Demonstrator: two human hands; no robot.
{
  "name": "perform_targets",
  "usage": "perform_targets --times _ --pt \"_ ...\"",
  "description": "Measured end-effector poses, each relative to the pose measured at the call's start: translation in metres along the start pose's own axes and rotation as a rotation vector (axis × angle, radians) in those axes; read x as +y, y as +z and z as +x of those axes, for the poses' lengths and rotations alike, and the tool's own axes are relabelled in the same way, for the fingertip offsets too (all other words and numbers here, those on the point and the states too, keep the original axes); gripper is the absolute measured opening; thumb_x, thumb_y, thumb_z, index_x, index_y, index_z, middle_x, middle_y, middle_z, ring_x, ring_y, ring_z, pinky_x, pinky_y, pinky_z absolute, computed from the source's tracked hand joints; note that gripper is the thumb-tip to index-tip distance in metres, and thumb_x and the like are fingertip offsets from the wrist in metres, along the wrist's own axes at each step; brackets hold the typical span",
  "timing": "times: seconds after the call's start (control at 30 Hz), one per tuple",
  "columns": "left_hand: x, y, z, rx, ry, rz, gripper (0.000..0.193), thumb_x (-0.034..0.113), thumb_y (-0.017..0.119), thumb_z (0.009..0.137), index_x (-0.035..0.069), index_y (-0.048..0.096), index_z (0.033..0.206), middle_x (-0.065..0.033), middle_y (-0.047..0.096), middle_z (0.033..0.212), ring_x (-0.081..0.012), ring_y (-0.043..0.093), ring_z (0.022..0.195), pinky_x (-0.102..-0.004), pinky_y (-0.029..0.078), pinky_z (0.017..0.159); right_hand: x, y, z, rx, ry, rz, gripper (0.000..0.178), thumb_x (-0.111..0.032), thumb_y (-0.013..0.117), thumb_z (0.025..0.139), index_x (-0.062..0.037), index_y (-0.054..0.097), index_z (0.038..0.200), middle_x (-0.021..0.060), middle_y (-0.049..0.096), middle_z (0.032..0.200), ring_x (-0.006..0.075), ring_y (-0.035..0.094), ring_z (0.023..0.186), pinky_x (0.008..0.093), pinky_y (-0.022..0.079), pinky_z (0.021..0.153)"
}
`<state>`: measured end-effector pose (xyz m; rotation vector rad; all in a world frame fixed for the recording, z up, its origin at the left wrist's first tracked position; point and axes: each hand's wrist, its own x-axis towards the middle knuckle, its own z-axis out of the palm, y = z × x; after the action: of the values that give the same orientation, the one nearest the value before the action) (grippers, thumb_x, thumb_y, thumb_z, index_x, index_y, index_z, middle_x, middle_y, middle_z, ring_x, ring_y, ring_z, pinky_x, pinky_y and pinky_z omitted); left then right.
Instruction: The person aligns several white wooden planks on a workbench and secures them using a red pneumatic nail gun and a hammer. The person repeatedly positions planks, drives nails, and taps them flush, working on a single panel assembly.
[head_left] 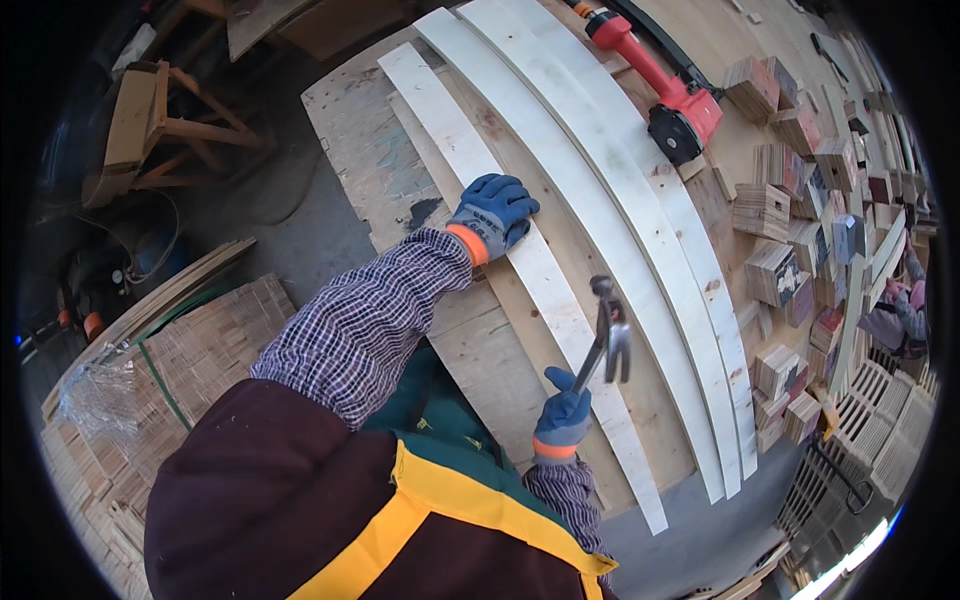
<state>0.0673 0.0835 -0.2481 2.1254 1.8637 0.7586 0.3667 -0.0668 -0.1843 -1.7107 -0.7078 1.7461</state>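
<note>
My left hand (494,213), in a blue and grey work glove with an orange cuff, is closed over a narrow pale wooden strip (560,300). Its fingers wrap across the strip's upper face and far edge. In my right hand (564,418), gloved alike, is a claw hammer (608,335). The hammer's metal head is raised above the strip, apart from it, and looks slightly blurred. Beyond the strip lie several wider curved white boards (600,205), partly overlapping. Under them all is a worn plywood worktop (365,130).
A red nail gun (655,85) with a hose rests at the far right of the boards. Several wood blocks (763,210) stand along the right. Stacked timber (190,370) is at my left, a wooden stand (165,120) behind it. Another person (900,315) is at the far right edge.
</note>
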Motion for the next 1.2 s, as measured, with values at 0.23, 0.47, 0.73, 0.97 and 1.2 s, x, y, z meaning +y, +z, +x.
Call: perform_targets --times 0.23,0.47,0.73,0.97,1.2 --pt "-0.008 0.009 0.012 0.003 0.091 -0.05 0.019 0.012 0.065 0.069 0.012 0.066 0.088 -0.0104 0.063 0.088 -0.0327 0.06 0.085 -0.0459 0.047 0.077 -0.002 0.034 0.005 0.061 -0.381 -0.786 0.017 -0.014 0.05 0.097 -0.0065 0.066 0.098 0.0132 0.068 0.09 0.0305 0.066 0.085 0.0368 0.05 0.075" --pt "-0.019 0.015 0.01 0.018 0.211 0.067 0.033 0.016 0.067 0.076 0.017 0.068 0.109 -0.0084 0.065 0.108 -0.0312 0.059 0.108 -0.0443 0.044 0.096 0.003 0.043 -0.019 0.112 0.101 -0.826 0.025 -0.03 0.052 0.096 -0.0076 0.062 0.1 0.0229 0.065 0.092 0.0439 0.061 0.08 0.046 0.049 0.068" --pt "-0.028 0.021 0.006 -0.055 0.258 0.158 0.03 0.016 0.067 0.079 0.013 0.068 0.109 -0.0097 0.066 0.108 -0.0311 0.059 0.107 -0.0424 0.045 0.097 0.174 -0.126 -0.086 0.736 -0.023 0.11 0.019 -0.023 0.053 0.092 -0.0084 0.062 0.085 0.0105 0.064 0.08 0.0242 0.06 0.074 0.039 0.047 0.071" --pt "-0.033 0.024 0.005 -0.055 0.29 0.203 0.029 0.01 0.064 0.08 0.012 0.067 0.109 -0.011 0.067 0.106 -0.0315 0.06 0.105 -0.0409 0.046 0.095 0.199 -0.202 -0.12 1.158 0.08 0.76 0.023 -0.024 0.058 0.088 -0.0057 0.063 0.076 0.0021 0.053 0.064 0.0145 0.051 0.063 0.027 0.04 0.065" --pt "-0.038 0.027 0.008 -0.064 0.315 0.29 0.029 0.009 0.06 0.081 0.012 0.067 0.109 -0.0122 0.066 0.105 -0.0322 0.061 0.103 -0.0416 0.047 0.093 0.123 -0.052 -0.084 0.293 0.106 -0.545 0.044 -0.05 0.045 0.097 -0.0096 0.06 0.105 0.0228 0.066 0.088 0.0451 0.062 0.084 0.0491 0.05 0.075"
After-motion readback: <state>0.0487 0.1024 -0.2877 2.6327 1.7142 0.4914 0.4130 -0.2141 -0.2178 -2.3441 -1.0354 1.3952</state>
